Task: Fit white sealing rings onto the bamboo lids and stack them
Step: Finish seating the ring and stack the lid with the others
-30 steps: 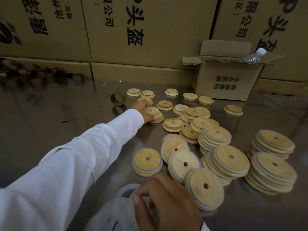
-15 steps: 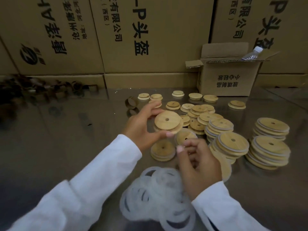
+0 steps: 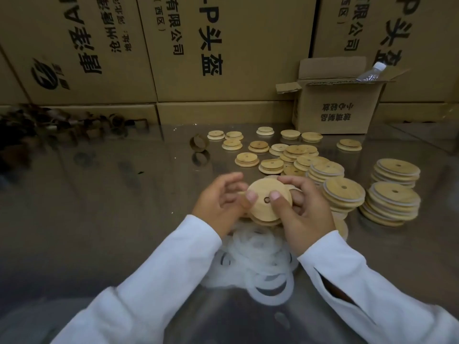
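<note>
While both hands meet over the middle of the steel table (image 3: 99, 199), one bamboo lid (image 3: 263, 192) is caught between them, its flat face turned up toward the person and its small centre hole showing. The right hand (image 3: 306, 212) has it clamped, thumb flat on the face just beside the hole and fingers curled over the far rim. The left hand (image 3: 218, 203) takes the left rim, thumb tip pressed on the edge, with the other fingers blurred and loosely curled behind. I can't tell from here whether a ring is on that lid.

Just under it a second lid (image 3: 267, 221) peeks out. I can't tell whether it lies on the table or is in the grip too. Nearer the person, between the two white sleeves (image 3: 154, 281), a loose heap of white sealing rings (image 3: 258, 259) lies on the steel.

To the right stand the ringed stacks, one just beside the right hand (image 3: 344, 192), two further right (image 3: 393, 202) (image 3: 397, 170), and another behind (image 3: 326, 170). Beyond the hands, bare loose lids (image 3: 258, 146) are scattered toward the far edge, some overlapping. A brown cardboard ring (image 3: 198, 143) stands on edge at their left. At the far right sits an open carton (image 3: 335, 108) with a plastic bottle (image 3: 371, 73) poking out, and big printed cartons (image 3: 223, 45) wall off the back.
</note>
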A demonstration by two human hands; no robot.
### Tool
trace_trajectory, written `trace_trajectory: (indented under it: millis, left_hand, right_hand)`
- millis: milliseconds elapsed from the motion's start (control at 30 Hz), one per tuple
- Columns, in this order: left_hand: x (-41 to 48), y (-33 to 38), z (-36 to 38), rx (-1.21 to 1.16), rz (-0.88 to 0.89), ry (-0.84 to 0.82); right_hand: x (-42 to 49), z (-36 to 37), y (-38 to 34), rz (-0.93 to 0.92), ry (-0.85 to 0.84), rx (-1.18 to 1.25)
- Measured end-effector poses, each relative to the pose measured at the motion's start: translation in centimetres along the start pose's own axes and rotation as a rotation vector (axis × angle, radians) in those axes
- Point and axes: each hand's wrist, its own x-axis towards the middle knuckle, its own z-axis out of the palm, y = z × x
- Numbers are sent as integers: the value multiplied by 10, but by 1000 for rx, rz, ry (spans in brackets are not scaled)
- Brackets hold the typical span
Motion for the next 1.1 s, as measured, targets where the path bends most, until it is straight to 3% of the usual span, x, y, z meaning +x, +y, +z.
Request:
trace_trajectory:
  millis: [133,233,333,400,467,733,867,967,1100]
  left_hand:
    - [1,-7,-7,-140,-88,12]
    - [4,-8,-13,-174,-118,80]
    - [10,-8,-18,-273,-197,169]
    - [12,-7,-18,-385,-261,230]
    - [14,-7,-17,-449,-325,281]
    - [12,-10,-18,-469,-376,224]
    - [13,-12,-19,-479,-351,234]
    - [13,-12,-19,-476,-348,262]
    - [11,-10,-15,-470,-370,261]
  right_hand:
    - [-6,5,4,-38,-137,-43]
    - [-6,5,5,-64,-76,-122]
    - [0,-5,5,-191,-26,-603]
    - [3,-10,5,-267,-117,-1025]
    - [5,-12,5,-216,-203,-1193]
    - [1,-6,4,-140,-318,-1096]
    - [1,-5,3,-215,-309,-1020]
    - [0,-4,2,-249,-249,-735]
    - [-2,-3,-10,-131,-229,-164]
